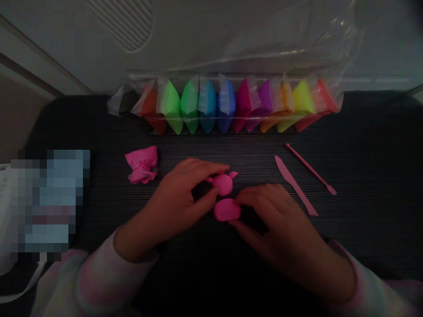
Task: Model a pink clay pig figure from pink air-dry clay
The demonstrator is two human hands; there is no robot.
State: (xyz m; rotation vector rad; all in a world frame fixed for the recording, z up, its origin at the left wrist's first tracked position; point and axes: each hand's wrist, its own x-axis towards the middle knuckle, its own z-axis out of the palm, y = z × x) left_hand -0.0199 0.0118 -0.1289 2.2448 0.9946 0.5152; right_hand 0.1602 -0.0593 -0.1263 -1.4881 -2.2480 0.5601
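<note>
My left hand (175, 204) pinches a small pink clay ball with two little ears (223, 183) between thumb and fingers. Just below it lies a second, oval pink clay lump (226, 210), and my right hand (280, 222) curls its thumb and fingers around that lump's right side. Both pieces rest on the dark ribbed table (363, 185), almost touching each other.
A torn pink clay packet (142, 164) lies at the left. A pink plastic knife (295, 185) and a thin pink modelling stick (310, 169) lie at the right. A row of several coloured clay bags (224, 105) lines the table's back edge.
</note>
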